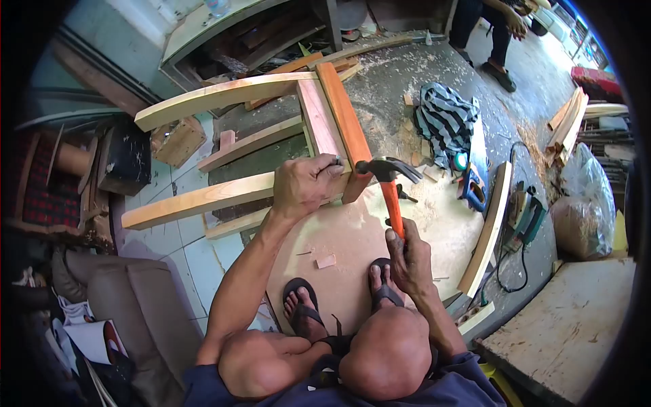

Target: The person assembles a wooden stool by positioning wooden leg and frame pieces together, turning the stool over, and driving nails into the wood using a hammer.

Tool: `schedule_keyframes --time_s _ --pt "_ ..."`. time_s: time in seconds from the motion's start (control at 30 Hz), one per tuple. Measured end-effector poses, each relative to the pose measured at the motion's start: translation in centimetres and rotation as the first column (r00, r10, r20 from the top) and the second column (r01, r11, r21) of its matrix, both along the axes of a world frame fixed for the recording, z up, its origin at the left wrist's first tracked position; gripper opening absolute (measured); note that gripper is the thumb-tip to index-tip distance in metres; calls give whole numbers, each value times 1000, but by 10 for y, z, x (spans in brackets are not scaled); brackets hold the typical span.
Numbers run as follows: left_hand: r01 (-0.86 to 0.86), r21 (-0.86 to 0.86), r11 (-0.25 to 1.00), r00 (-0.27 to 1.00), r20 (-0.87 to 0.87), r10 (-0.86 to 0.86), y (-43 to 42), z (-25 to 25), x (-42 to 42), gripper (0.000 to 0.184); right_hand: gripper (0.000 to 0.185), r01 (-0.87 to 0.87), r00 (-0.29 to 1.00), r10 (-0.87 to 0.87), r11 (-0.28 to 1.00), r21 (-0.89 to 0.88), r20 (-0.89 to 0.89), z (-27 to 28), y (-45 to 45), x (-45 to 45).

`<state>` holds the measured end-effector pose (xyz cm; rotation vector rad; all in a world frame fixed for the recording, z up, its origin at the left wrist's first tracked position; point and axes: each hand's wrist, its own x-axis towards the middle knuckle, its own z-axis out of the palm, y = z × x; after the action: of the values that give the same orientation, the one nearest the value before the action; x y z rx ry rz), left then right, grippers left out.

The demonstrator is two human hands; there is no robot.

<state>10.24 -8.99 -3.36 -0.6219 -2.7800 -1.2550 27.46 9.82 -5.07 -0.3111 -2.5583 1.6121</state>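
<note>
A wooden frame (196, 195) of pale rails and legs, with a reddish-brown board (341, 112) along its right side, lies tilted in front of me. My left hand (305, 184) is closed around the lower rail close to where it meets that board. In my right hand (409, 261) is a claw hammer (391, 197) with an orange handle, gripped low down. The hammer's head is beside the lower end of the board, its claw pointing right. Whether the head touches the wood, I cannot tell.
A hand saw (476, 180), a striped cloth (444, 119), a curved wood piece (487, 230) and a green power tool (525, 217) lie to the right. A small wood block (326, 261) is near my feet. Another person (498, 34) sits at the top right.
</note>
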Motion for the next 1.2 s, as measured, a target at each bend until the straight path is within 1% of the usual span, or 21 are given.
schedule_keyframes --time_s 0.07,0.1,0.17,0.2,0.27,0.3,0.37,0.4,0.47,0.5,0.57,0.6,0.63,0.67,0.8,0.87,0.9,0.97,1.0,1.07,1.2 --pt "69 -24 997 984 -165 -72 -3 -4 0 14 24 -4 1000 4 1000 -10 -1 -4 2 2" --pt "81 -33 996 984 -157 -86 -4 -3 0 14 25 -17 1000 17 1000 -13 -8 -6 4 3" --pt "101 -186 977 936 -315 -156 -5 0 0 14 25 -20 1000 20 1000 -23 -10 -10 6 6" --pt "110 -193 975 936 -310 -167 -4 1 1 14 25 -29 1000 29 999 -19 -4 -12 7 7" --pt "69 -121 990 975 -200 -93 -2 1 4 15 25 -29 1000 29 999 -22 6 -13 10 7" --pt "80 -128 989 976 -193 -104 -2 0 4 15 26 -38 998 40 999 -39 41 -12 12 8" --pt "33 -287 957 930 -341 -134 -1 -2 4 18 26 -36 996 41 997 -63 80 -14 15 11" --pt "44 -292 955 930 -337 -145 0 -2 5 18 26 -34 998 37 998 -58 58 -16 16 12" --pt "-3 -335 942 878 -451 -158 1 -4 12 16 26 -23 999 26 998 -61 42 -17 19 12" --pt "6 -343 939 880 -445 -168 2 -5 13 16 25 -22 997 27 998 -65 76 -15 22 12" --pt "-75 -349 934 889 -447 -96 2 -7 18 16 24 -14 992 24 997 -79 121 -17 23 13" --pt "-69 -356 932 892 -440 -102 2 -10 22 16 24 -1 995 8 997 -79 95 -20 24 14" --pt "-122 -343 931 886 -461 -54 3 -15 25 16 23 13 998 -8 997 -77 64 -22 25 13" --pt "-174 -330 928 877 -480 -7 3 -19 27 16 24 9 995 -2 997 -79 95 -20 27 14" --pt "-199 -318 927 869 -495 17 0 -34 32 18 24 15 992 -3 995 -95 126 -26 30 17" --pt "-230 -285 931 866 -497 62 2 -36 31 21 25 -6 992 16 997 -81 124 -28 31 18" --pt "-230 -292 928 868 -493 60 3 -35 32 21 25 -8 991 19 996 -87 129 -29 30 19" --pt "-266 -251 931 899 -414 146 6 -33 32 30 27 -11 994 21 995 -95 105 -31 28 18" --pt "-264 -255 930 900 -411 143 6 -34 33 30 27 -9 994 20 995 -99 109 -33 28 19" --pt "-267 -264 927 892 -432 134 6 -35 32 40 27 -14 997 22 994 -104 75 -36 28 20" --pt "-244 -328 913 874 -482 61 1 -40 31 43 28 -3 999 9 990 -142 45 -40 27 19"
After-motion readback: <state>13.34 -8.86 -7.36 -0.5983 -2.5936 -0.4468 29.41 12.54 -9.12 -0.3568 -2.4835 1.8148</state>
